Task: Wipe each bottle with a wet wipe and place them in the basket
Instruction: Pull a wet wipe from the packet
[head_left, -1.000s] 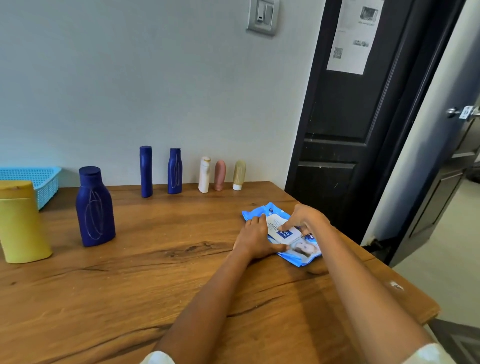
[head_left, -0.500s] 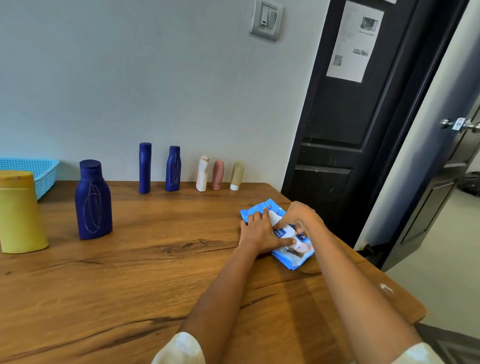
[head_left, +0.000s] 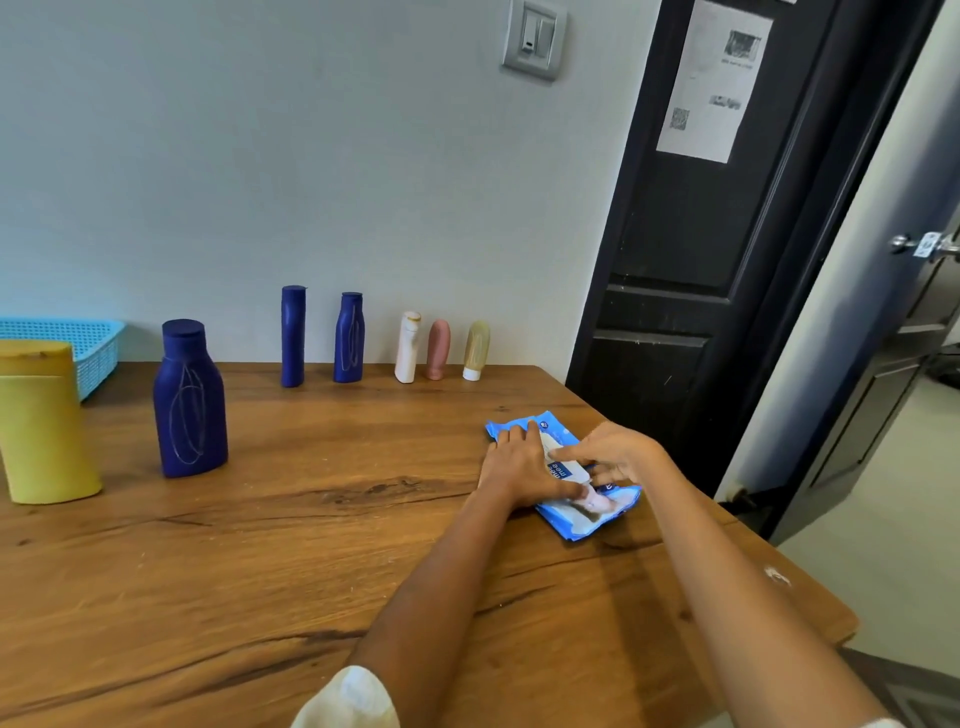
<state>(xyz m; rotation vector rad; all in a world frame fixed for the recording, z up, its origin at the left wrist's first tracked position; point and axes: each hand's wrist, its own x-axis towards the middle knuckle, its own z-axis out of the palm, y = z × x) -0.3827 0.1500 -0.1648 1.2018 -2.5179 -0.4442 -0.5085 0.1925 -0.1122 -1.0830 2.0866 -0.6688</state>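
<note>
Soft daylight, faint shadows, wide-angle edge bending.

On the table (head_left: 311, 545), five bottles stand in a row along the back edge against the wall, with two larger bottles nearer the front at the left. The basket (head_left: 78, 343) sits at the far left, behind the leftmost bottle (head_left: 44, 431). The wipe pack (head_left: 571, 514) lies near the right edge, under the left hand (head_left: 519, 467) and the right hand (head_left: 618, 452)

The wet wipe pack (head_left: 582, 514) under the fingers (head_left: 511, 436) was bright blue with a white label. 3 bottles were dark blue, 1 yellow (head_left: 44, 421), 1 white, 1 pink, 1 beige. The basket (head_left: 96, 345) was light blue mesh.
</note>
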